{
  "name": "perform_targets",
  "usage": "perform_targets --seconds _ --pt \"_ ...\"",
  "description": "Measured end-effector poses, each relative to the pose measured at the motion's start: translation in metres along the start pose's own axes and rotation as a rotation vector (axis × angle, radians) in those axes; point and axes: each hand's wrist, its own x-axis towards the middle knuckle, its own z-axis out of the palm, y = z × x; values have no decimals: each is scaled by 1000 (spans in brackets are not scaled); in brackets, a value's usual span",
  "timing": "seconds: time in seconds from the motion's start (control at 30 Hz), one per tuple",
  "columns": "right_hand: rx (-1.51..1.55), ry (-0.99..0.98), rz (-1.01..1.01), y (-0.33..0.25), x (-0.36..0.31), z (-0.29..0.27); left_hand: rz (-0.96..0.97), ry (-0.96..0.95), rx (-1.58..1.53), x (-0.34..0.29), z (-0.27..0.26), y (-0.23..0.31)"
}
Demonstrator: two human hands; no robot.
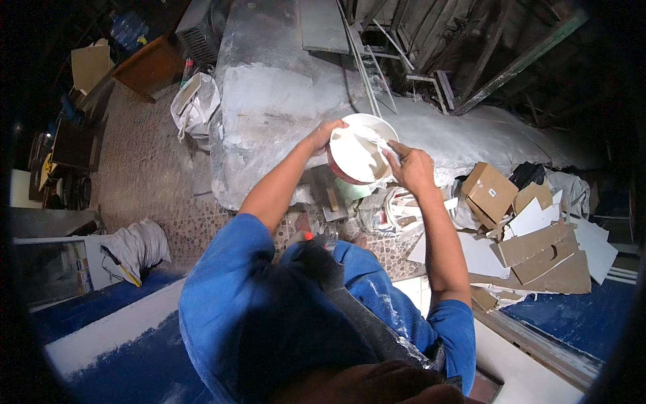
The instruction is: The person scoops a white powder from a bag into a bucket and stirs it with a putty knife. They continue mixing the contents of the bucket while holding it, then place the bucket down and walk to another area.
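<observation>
A round bucket [334, 165], reddish outside and white within, is held up in front of me over the grey ledge's edge. White paste [352, 153] coats its inside. My left hand [326, 137] is closed on the bucket's left rim, thumb over the edge. At the right rim, my right hand [412, 167] grips what looks like a putty knife [397, 148]. Its paste-smeared end reaches into the bucket; the fingers partly hide the handle.
A grey plastered ledge [269, 101] runs across ahead, with thin white strips [367, 74] and metal framing beyond. Cardboard pieces and boxes [490, 190] pile up at right. A white sack [195, 104] stands left of the ledge, on a pebble-patterned floor [145, 148].
</observation>
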Motion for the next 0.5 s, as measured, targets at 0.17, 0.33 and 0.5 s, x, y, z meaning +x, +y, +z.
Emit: perform_targets --seconds 0.17,0.33,0.5 --pt "66 -259 28 17 -4 -25 -161 -139 71 6 -6 17" --pt "105 -215 -215 90 -19 50 -180 -239 110 15 11 10" --pt "701 -507 340 46 -21 30 -62 -169 79 13 28 -5"
